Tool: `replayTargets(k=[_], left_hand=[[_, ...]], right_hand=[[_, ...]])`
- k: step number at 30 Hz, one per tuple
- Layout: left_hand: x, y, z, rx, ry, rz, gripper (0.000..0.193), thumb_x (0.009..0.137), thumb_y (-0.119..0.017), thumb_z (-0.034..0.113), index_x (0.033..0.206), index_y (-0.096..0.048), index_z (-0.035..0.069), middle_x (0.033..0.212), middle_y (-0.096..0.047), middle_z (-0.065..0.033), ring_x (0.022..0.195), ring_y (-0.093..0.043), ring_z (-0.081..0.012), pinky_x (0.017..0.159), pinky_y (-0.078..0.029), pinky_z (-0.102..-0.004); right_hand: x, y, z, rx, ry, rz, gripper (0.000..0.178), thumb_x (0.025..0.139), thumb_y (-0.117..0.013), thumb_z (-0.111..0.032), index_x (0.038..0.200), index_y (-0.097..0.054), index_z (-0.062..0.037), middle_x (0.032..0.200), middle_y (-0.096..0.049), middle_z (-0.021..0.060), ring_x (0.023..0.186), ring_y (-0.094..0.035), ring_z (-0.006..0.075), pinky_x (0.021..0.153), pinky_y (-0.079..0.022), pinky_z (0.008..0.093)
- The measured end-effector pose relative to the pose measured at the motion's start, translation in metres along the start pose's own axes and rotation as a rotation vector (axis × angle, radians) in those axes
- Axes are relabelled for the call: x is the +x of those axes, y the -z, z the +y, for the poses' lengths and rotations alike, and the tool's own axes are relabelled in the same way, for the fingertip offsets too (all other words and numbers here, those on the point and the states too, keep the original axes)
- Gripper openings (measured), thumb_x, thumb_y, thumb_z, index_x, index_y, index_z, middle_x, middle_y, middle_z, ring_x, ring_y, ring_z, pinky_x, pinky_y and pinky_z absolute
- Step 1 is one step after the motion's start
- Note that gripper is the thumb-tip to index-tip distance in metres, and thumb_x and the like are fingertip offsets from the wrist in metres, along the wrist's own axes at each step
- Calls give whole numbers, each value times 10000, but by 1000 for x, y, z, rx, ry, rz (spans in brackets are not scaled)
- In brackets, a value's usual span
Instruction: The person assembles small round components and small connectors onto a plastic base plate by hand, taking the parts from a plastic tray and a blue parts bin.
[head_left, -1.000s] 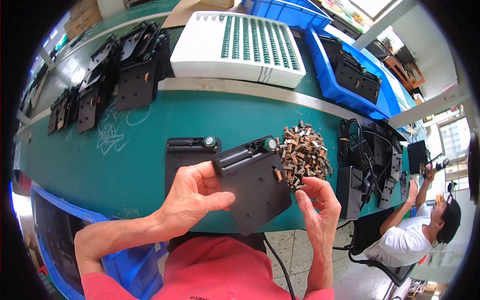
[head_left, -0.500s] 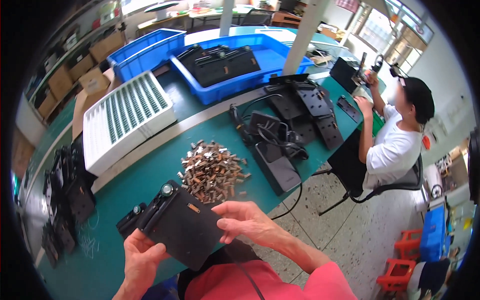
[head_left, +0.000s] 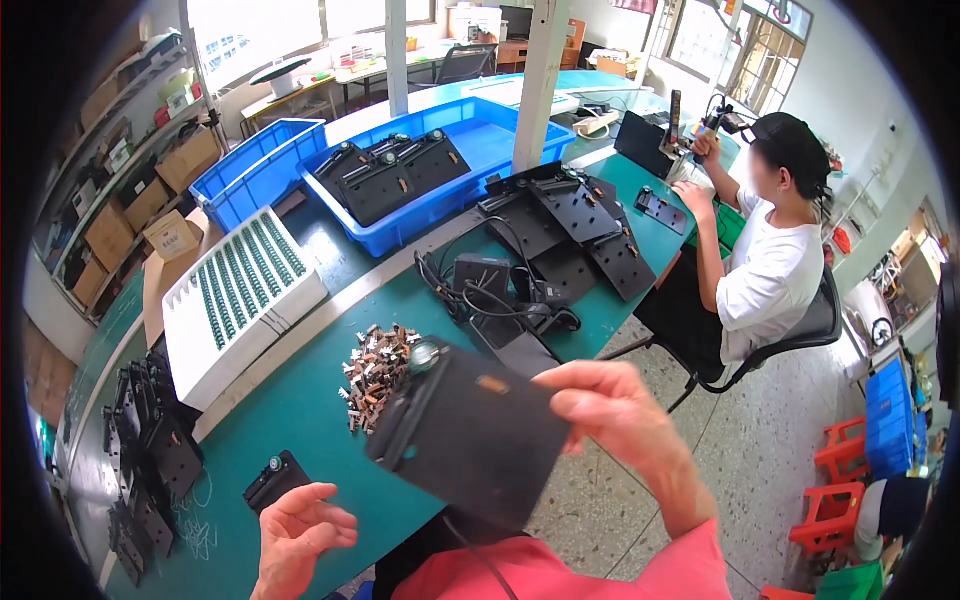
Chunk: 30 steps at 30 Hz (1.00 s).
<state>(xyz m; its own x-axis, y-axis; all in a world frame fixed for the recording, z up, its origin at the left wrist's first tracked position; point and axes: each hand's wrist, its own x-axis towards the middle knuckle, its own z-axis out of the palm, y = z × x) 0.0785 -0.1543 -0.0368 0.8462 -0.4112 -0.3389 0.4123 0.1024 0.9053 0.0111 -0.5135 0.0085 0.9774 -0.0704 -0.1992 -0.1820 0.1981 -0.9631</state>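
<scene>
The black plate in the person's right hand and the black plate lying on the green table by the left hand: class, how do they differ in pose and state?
The held plate is lifted clear of the green table and tilted, gripped by the right hand; the lying plate rests flat on the table. The left hand is open, not gripping the lying plate. The held plate looks far larger. Both are black with a round knob.

Layout: plate (head_left: 470,435) in right hand (head_left: 610,415), above table (head_left: 300,400); clip pile (head_left: 375,375) behind it; left hand (head_left: 300,535) lower left.

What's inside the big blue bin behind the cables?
The blue bin holds several black plate assemblies with round knobs, laid overlapping. Whatever is under them, and the bin's floor, is hidden.
</scene>
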Motion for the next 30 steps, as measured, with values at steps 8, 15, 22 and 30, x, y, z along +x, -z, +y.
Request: replayTargets(k=[8, 15, 22, 30], left_hand=[[7, -3, 4, 50, -18, -48, 411, 766, -646, -69, 1170, -573, -42, 891, -680, -189, 737, -683, -233, 677, -592, -329], [35, -8, 4, 83, -3, -104, 395, 783, -672, -40, 1168, -579, -31, 888, -681, -183, 734, -684, -223, 672, -589, -323], [43, -9, 6, 155, -34, -34, 362, 796, -632, -43, 1154, -581, -32, 867, -679, -167, 723, -682, -213, 653, -587, -307], [45, 2, 0, 130, -22, 63, 342, 803, -599, -55, 1144, -581, -27, 858, -672, -151, 684, -669, -191, 621, -587, -282]], right_hand=[[5, 84, -46, 120, 259, 320, 272, 894, -600, -147, 1095, -635, 32, 799, -680, 49, 576, -610, 88, 515, -485, 217], [47, 158, -72, 163, 381, 489, 239, 873, -607, -116, 1097, -590, -34, 856, -672, 44, 607, -597, 89, 521, -468, 206], [85, 209, -84, 145, 441, 515, 127, 860, -618, -115, 908, -502, -126, 777, -618, 17, 603, -597, 120, 509, -466, 208], [94, 283, -46, 189, 393, 824, 143, 861, -639, -151, 971, -644, -60, 740, -616, 10, 616, -587, 113, 506, -475, 186]])
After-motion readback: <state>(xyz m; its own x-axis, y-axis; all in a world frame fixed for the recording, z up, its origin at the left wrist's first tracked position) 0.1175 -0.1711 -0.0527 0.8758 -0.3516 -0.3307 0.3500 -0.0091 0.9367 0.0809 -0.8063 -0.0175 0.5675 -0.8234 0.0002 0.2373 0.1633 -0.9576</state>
